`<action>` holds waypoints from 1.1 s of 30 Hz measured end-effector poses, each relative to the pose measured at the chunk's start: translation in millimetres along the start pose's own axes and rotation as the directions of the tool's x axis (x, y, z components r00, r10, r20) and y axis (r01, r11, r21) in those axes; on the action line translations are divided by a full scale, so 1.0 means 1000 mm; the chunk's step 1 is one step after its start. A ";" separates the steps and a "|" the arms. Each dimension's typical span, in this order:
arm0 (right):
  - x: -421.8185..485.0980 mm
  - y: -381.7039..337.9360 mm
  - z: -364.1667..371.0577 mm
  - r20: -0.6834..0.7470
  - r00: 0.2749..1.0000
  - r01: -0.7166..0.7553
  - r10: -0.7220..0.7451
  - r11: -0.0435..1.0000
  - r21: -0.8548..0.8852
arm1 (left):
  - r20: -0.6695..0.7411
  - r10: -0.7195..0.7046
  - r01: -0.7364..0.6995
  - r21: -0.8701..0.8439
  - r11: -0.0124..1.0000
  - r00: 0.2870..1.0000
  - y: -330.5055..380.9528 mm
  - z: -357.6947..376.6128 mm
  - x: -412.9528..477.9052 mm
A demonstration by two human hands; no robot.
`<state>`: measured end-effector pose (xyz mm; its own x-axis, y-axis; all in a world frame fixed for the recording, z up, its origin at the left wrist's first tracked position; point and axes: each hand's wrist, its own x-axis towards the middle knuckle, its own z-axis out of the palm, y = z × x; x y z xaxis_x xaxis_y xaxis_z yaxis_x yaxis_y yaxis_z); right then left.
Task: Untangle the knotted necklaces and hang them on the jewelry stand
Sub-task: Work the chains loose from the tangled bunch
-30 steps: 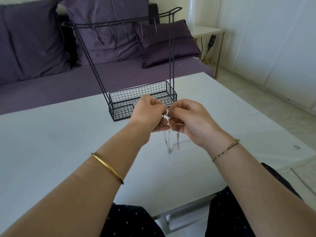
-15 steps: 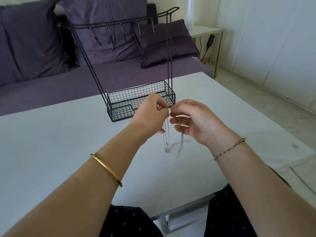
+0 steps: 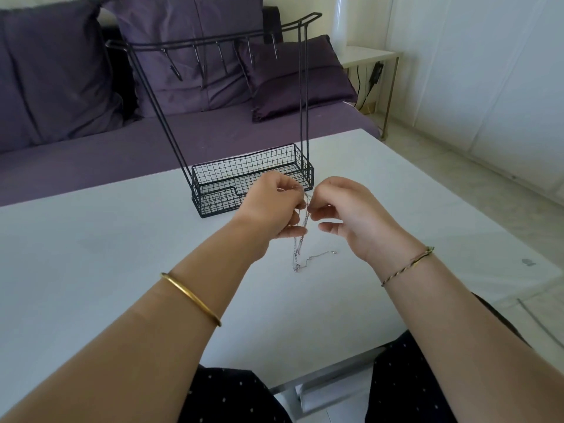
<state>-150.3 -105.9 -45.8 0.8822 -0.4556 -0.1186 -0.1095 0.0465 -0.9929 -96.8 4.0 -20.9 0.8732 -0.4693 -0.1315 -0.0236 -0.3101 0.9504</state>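
Silver chains (image 3: pixel 300 248) hang between the hands, knot pinched by left hand (image 3: pixel 271 209) and right hand (image 3: pixel 341 215) so slack drops free for picking, tails trailing below on the table (image 3: pixel 91 239); the stand (image 3: pixel 253 181) waits just beyond, hooks bare.

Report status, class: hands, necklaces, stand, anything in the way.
Left hand, right hand: both pinching the necklaces. Chains tangled, dangling over the table, none hung. Jewelry stand just behind the hands, hooks bare, path clear.
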 end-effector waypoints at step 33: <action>-0.001 -0.003 0.001 0.095 0.993 -0.091 0.069 0.962 0.258 | -0.006 -0.021 0.020 -0.137 0.990 1.000 0.000 -0.005 0.001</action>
<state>-150.2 -104.9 -42.8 0.9119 -0.3651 -0.1872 -0.0680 0.3154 -0.9465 -93.8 7.7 -20.0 0.8762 -0.4580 -0.1501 0.0611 -0.2033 0.9772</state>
